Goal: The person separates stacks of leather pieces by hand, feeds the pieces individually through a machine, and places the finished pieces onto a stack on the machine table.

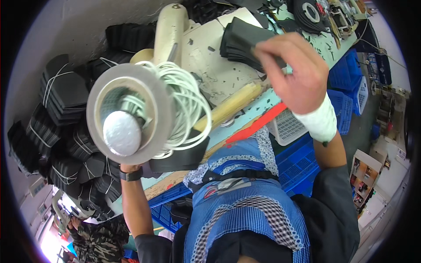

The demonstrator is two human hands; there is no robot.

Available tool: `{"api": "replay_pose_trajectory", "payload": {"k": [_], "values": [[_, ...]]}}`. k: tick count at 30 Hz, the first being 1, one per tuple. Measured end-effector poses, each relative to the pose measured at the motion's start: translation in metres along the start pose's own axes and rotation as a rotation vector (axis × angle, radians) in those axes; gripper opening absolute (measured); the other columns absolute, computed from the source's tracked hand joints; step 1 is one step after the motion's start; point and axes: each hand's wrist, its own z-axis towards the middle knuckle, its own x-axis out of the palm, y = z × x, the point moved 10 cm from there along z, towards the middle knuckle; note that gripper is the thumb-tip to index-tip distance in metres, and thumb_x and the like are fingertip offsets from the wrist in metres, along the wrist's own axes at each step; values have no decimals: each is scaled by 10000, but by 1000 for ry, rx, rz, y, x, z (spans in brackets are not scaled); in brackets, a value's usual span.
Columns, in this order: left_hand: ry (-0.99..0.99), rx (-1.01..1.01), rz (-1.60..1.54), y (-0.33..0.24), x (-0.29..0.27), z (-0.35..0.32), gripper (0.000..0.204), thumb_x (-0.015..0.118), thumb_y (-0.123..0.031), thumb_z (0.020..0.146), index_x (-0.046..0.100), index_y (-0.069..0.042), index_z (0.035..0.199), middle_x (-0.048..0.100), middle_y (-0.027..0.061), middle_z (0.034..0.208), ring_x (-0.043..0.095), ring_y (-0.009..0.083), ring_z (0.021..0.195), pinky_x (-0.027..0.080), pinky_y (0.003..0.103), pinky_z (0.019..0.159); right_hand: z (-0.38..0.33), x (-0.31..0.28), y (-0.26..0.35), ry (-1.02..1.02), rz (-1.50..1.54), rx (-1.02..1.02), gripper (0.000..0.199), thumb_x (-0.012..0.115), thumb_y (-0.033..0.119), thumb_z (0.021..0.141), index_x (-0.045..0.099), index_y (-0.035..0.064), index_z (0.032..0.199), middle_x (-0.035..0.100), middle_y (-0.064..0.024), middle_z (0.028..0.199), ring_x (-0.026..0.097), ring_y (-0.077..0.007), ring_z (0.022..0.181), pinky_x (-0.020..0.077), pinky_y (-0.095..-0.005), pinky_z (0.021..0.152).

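My right hand [298,70] is raised over the bench with its thumb and fingers curled together. The fingertips overlap the edge of a stack of flat black pieces [245,41], and I cannot make out what they pinch, if anything. A white wrap [318,118] covers that wrist. Of my left hand [131,167], only a sliver shows above a dark wristwatch [131,175]. Its fingers are hidden behind a round lamp-like fixture [97,87] with a pale rim and a silver dome inside. A coil of white cord [190,98] hangs beside this fixture. Below the cord lies a black sheet [184,158].
Tied bundles of black pieces [66,90] pile up at the left. A cream machine arm [169,33] stands behind the fixture, and a yellowish bar [232,105] crosses the bench. Blue crates [340,105] and a white basket [287,127] sit at the right. Another person's camouflage sleeve [98,241] shows lower left.
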Motion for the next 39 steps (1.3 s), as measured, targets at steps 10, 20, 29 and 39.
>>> {"api": "replay_pose_trajectory", "payload": {"k": [10,20,29,39], "values": [[-28,73,721,-19,19,2,244,646,-239,926,716,-6,939,690,66,785,592,110,650,458,271,618,-63,129,36,522,320,15,545,750,226,722,551,21,1186,586,-128,877,564,-345,882,467,-426,799],[84,-258,696,-49,36,6,198,642,-199,922,701,-36,1019,718,87,881,629,131,733,482,289,701,-82,105,5,856,768,107,127,721,180,799,730,87,885,609,-130,982,573,-304,1009,454,-387,889],[69,-169,18,12,21,-16,169,688,-196,907,688,-45,833,640,-20,771,554,64,704,432,224,655,-9,16,-6,240,279,65,250,716,47,741,710,45,991,677,-115,833,657,-276,742,531,-368,681],[-186,571,944,-54,17,-8,259,645,-183,920,646,-5,732,650,63,710,617,93,655,460,283,569,-64,118,28,520,337,36,326,735,199,746,650,39,1016,640,-128,847,613,-316,892,510,-407,784]]}}
